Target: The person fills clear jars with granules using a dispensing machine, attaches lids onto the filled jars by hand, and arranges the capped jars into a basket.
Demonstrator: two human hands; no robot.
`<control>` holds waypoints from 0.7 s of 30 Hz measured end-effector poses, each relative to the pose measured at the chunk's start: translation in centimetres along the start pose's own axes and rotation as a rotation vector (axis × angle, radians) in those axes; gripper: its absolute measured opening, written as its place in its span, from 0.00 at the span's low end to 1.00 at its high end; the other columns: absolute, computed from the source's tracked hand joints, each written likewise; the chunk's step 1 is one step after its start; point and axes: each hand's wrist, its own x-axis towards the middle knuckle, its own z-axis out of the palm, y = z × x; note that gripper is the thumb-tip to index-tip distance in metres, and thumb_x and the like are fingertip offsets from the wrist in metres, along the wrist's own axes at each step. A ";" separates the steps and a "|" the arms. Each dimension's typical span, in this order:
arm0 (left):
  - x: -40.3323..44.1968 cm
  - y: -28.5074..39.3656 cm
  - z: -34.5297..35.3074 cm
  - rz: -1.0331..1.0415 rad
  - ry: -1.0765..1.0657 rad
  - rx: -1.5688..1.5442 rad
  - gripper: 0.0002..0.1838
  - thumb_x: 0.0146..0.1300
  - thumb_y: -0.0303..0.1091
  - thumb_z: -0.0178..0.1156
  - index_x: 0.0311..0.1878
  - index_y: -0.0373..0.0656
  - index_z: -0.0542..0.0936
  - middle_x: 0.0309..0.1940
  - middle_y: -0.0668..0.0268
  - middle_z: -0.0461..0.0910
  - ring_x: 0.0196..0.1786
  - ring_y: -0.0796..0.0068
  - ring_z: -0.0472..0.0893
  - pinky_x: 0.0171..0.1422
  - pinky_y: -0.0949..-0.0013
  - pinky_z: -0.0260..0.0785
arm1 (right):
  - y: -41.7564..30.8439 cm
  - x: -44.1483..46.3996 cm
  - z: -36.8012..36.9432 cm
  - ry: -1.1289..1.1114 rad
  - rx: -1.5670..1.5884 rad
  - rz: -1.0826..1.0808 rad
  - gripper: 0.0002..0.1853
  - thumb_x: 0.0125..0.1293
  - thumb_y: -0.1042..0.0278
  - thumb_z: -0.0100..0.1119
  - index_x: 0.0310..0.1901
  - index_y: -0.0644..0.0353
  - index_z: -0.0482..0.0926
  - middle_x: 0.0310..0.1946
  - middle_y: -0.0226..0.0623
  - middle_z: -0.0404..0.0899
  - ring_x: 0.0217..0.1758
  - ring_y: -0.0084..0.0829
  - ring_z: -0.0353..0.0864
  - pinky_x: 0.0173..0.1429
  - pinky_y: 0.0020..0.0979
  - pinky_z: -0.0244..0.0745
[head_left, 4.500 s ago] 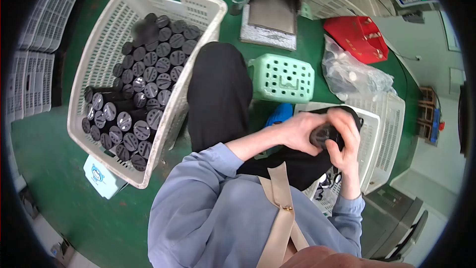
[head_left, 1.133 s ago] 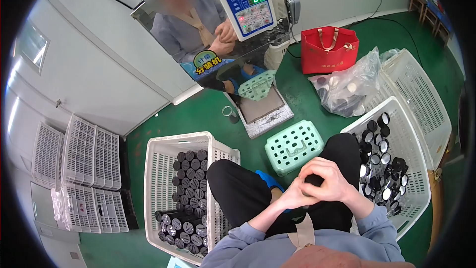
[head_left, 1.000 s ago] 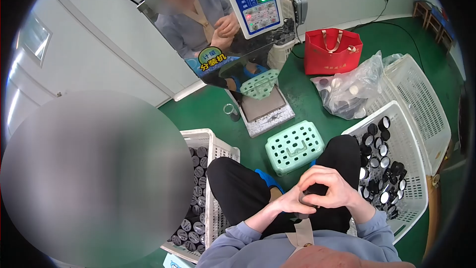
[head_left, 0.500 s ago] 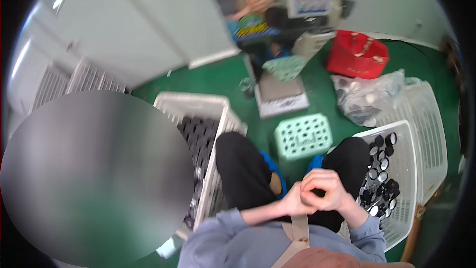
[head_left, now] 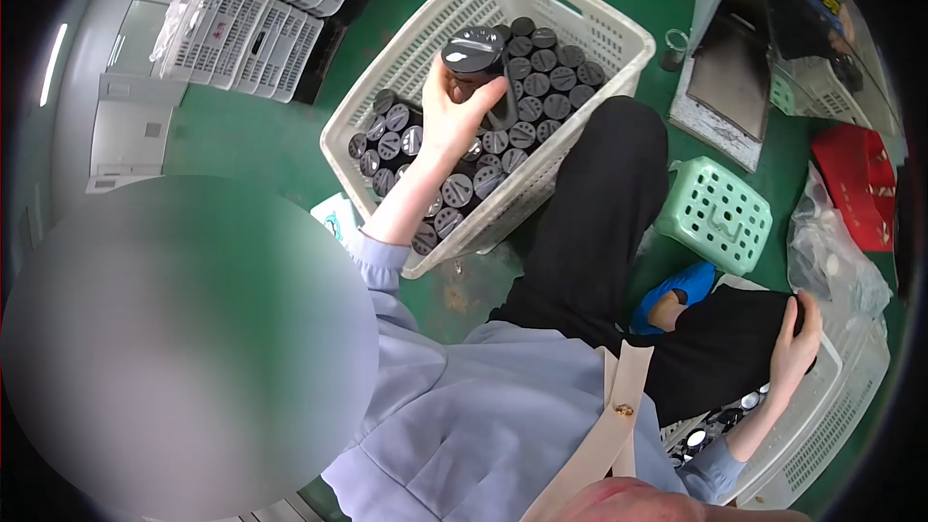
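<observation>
My left hand [head_left: 459, 116] is over the white crate and is closed around a black lidded jar [head_left: 474, 50], its glossy round lid facing up. Below the hand, the white crate [head_left: 351, 157] holds many similar round black tops [head_left: 536, 84], packed in rows with ridges and holes in their faces. The body of the held jar is mostly hidden by my fingers. My right hand [head_left: 796, 343] lies over my right knee with its fingers extended, holding nothing.
A green plastic stool [head_left: 720, 216] stands before me, beside a scale [head_left: 725, 87]. At right are a red bag [head_left: 855, 184], a clear plastic bag [head_left: 831, 242] and another crate [head_left: 822, 377] with loose caps [head_left: 696, 438]. Stacked crates [head_left: 251, 34] are at upper left.
My clasped hands have separated. The left has reached into the left crate's area and taken hold of a jar; the right has moved onto my knee. The view has turned left.
</observation>
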 end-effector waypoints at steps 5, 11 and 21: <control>-1.2 -5.5 -4.0 -0.046 -0.066 0.295 0.41 0.53 0.32 0.77 0.71 0.40 0.69 0.54 0.60 0.83 0.55 0.75 0.84 0.64 0.68 0.77 | -0.3 -0.4 0.8 0.002 -0.013 0.032 0.14 0.78 0.66 0.59 0.56 0.66 0.82 0.53 0.48 0.85 0.59 0.46 0.84 0.65 0.40 0.74; -1.5 -10.2 -6.7 -0.012 -0.234 0.862 0.41 0.48 0.36 0.77 0.67 0.41 0.71 0.57 0.50 0.80 0.60 0.53 0.83 0.67 0.58 0.75 | 0.3 0.0 0.9 -0.038 -0.045 0.035 0.14 0.78 0.65 0.58 0.57 0.66 0.83 0.54 0.47 0.86 0.59 0.46 0.84 0.66 0.40 0.74; -3.1 -11.4 -9.5 -0.130 -0.660 1.072 0.35 0.49 0.35 0.72 0.64 0.43 0.77 0.56 0.51 0.81 0.60 0.48 0.82 0.65 0.54 0.76 | -0.7 -0.3 0.6 -0.012 -0.048 0.050 0.13 0.78 0.66 0.58 0.55 0.66 0.83 0.52 0.47 0.86 0.58 0.46 0.84 0.64 0.40 0.75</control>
